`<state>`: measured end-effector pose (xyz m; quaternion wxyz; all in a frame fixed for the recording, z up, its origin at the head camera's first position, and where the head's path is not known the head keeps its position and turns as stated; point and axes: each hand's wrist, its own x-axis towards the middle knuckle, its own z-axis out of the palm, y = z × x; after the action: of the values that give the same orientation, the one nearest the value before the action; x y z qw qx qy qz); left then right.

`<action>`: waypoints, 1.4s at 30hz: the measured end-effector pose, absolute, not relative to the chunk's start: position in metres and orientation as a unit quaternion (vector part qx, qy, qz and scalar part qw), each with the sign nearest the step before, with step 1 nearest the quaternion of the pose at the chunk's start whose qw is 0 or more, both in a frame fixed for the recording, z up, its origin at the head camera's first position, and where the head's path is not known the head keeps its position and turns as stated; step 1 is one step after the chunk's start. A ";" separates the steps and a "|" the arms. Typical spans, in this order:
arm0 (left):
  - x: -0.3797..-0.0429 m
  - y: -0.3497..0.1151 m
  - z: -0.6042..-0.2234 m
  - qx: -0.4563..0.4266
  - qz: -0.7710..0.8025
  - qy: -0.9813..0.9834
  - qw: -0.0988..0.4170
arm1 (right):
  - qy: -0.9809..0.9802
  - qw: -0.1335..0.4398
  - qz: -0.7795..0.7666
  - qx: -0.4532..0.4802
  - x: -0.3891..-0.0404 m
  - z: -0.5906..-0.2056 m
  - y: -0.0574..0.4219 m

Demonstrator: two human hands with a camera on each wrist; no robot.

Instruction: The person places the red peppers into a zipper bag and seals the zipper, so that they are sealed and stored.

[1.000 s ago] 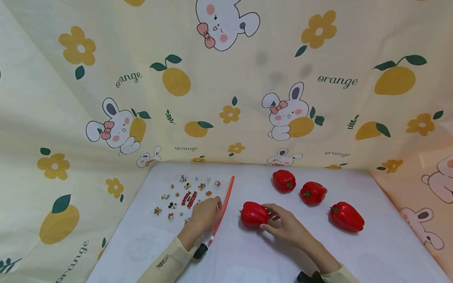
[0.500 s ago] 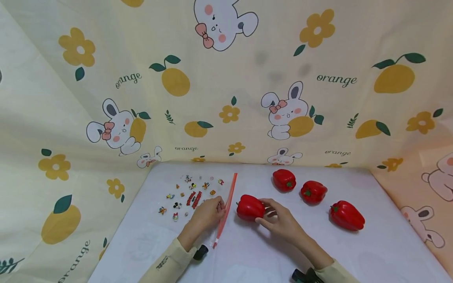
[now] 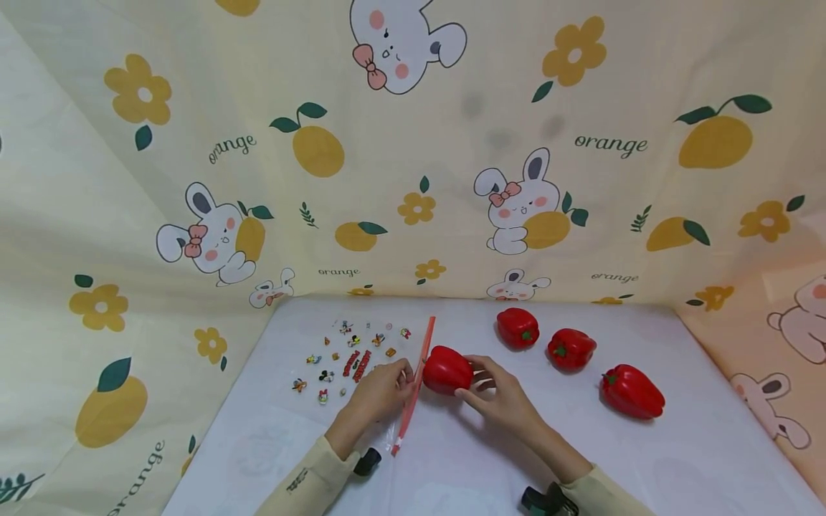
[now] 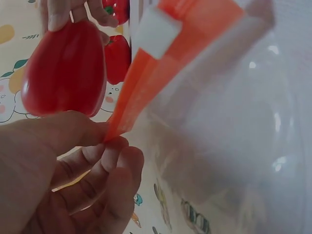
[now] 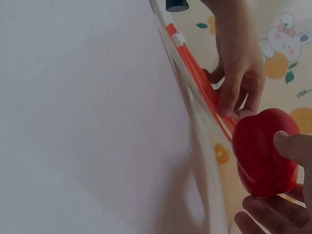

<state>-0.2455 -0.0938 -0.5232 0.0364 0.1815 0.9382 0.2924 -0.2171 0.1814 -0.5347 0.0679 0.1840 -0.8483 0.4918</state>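
Two hands were busy over a white table (image 3: 490, 473). L hand (image 3: 381, 390) pinched the orange strip (image 3: 408, 416) of a clear bag (image 4: 234, 112) btwn thumb & finger, w/ its other fingers bent. R hand (image 3: 506, 401) had its thumb on one side & fingers on the other side of a red pepper (image 3: 447, 370), holding it tight. That pepper was btwn the hands, right by the strip; couldn't tell if they touched. Its stem end faced L hand. A white slider (image 4: 157, 33) sat on the strip, nr its end closest to the person. The bag lay mostly on the L side, w/ lots of tiny bright pics (image 3: 325, 375) on it. Three more peppers, back pepper (image 3: 518, 328), mid pepper (image 3: 571, 350) & front pepper (image 3: 632, 392), lay on the R side of the table. Behind was a bunny cloth (image 3: 387, 143) w/ oranges & flowers.
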 end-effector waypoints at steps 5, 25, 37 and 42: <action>-0.244 -0.091 -0.523 0.177 0.301 0.936 0.042 | -0.849 0.066 0.496 0.169 -0.219 -0.536 0.175; -0.239 -0.080 -0.505 0.155 0.216 0.964 -0.033 | -0.854 0.021 0.500 0.140 -0.221 -0.543 0.170; -0.234 -0.078 -0.495 0.205 0.205 0.955 -0.054 | -0.864 0.016 0.490 0.111 -0.225 -0.543 0.167; -0.233 -0.076 -0.493 0.221 0.210 0.951 -0.050 | -0.859 0.025 0.499 0.109 -0.231 -0.541 0.162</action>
<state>-0.2329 -0.0764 -0.4925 -0.0497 0.2212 0.9512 0.2095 -0.2306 0.1624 -0.5410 0.0253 0.1090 -0.8593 0.4991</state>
